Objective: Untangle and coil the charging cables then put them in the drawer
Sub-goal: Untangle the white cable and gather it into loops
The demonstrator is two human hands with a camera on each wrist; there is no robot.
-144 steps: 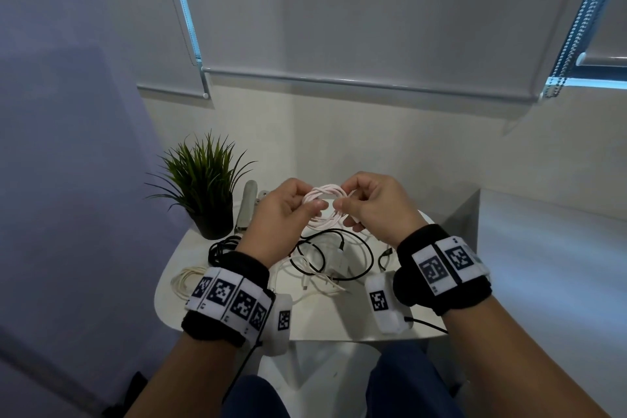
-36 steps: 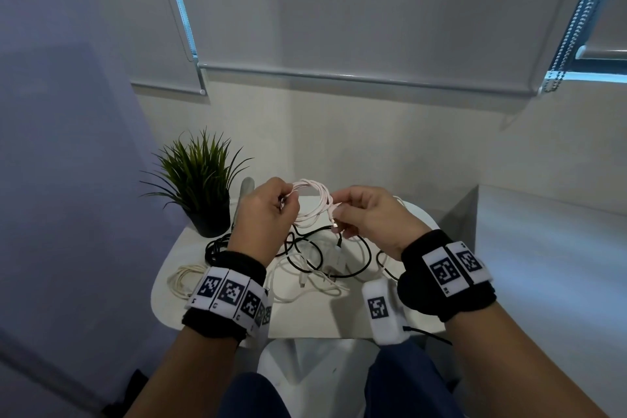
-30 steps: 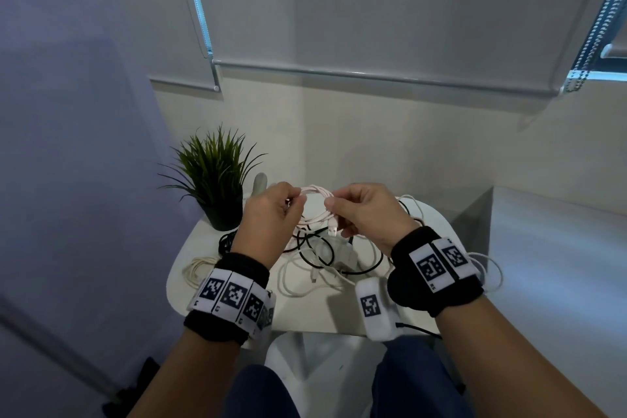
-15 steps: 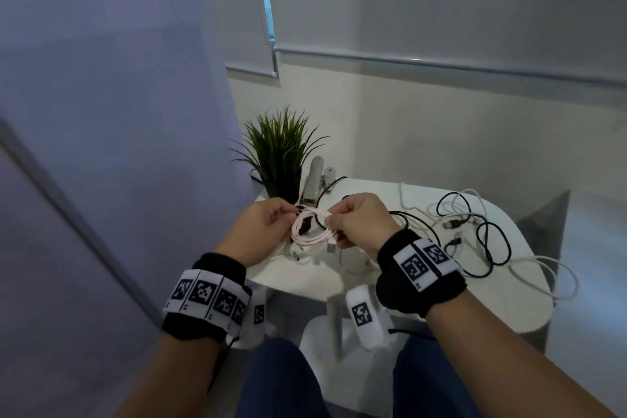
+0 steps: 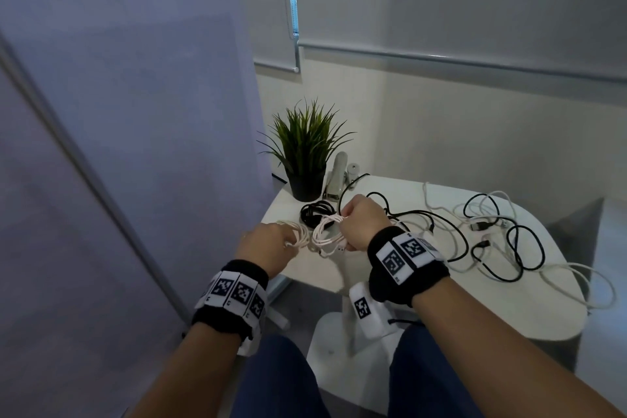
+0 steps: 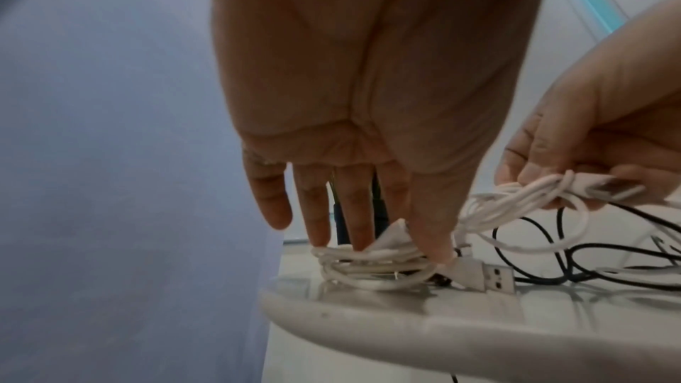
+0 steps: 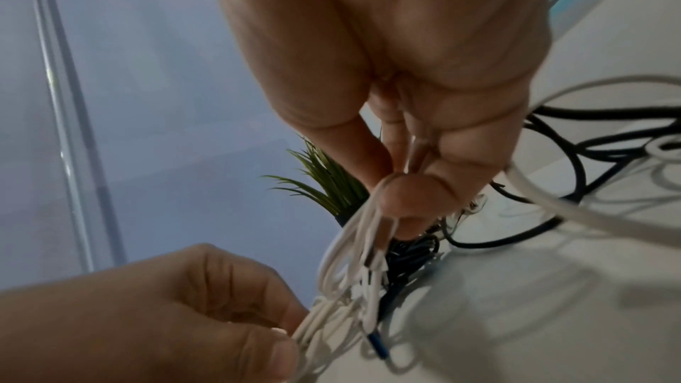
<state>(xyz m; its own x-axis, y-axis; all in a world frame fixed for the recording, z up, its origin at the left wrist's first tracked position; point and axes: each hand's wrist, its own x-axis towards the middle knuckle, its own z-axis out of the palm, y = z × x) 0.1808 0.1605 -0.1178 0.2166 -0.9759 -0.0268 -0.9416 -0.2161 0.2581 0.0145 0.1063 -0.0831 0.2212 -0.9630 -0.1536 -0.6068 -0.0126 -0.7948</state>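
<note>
Pinkish-white coiled cable (image 5: 327, 235) hangs just above the table's (image 5: 407, 295) left end, pinched at its top between thumb and curled fingers of the right hand (image 5: 361, 227). Beside it a second white coil (image 6: 372, 265) lies on the table edge; left hand (image 5: 268, 246) fingers straight, slightly spread, tips pressing it. Black coil (image 5: 315, 212) behind. Loose black and white cables (image 5: 492, 234) sprawl to the right. Potted plant (image 5: 305, 153) at the back.
</note>
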